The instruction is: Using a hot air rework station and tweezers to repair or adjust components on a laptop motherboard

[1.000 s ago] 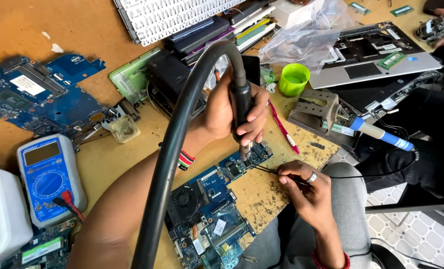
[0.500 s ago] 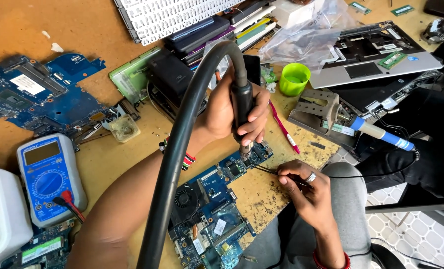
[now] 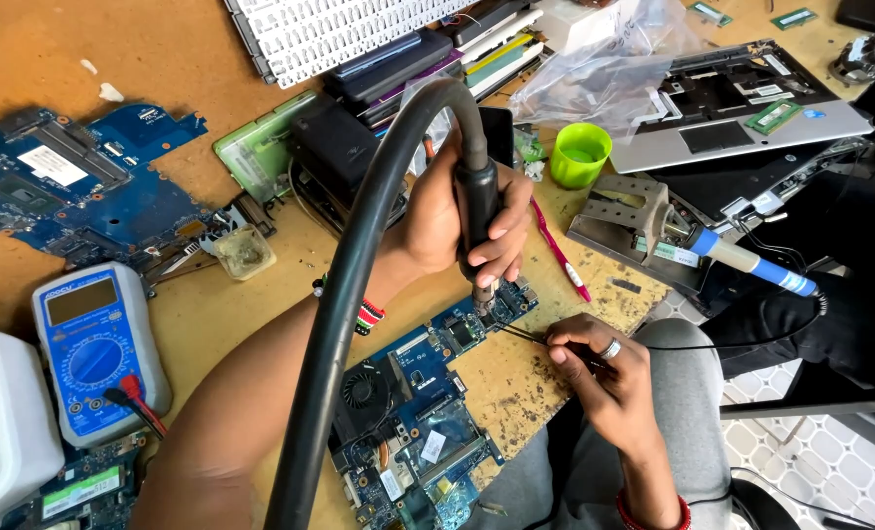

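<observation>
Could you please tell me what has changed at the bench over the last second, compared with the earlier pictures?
Hardly anything. The left hand still grips the black hot-air handpiece, nozzle down on the blue circuit board; it has shifted only slightly. The right hand still holds the tweezers at the same spot. Nothing was picked up or let go; the multimeter and green cup stayed put.

We are at an electronics repair bench (image 3: 192, 324), a scuffed wooden worktop. Left of the blue board (image 3: 413, 412) under repair sits a multimeter (image 3: 94, 348); beyond it lies 1 more bare board (image 3: 75, 191). Up from the board are a keyboard (image 3: 339, 29) and an opened laptop (image 3: 742, 103); to its right rests a soldering iron (image 3: 751, 260).
</observation>
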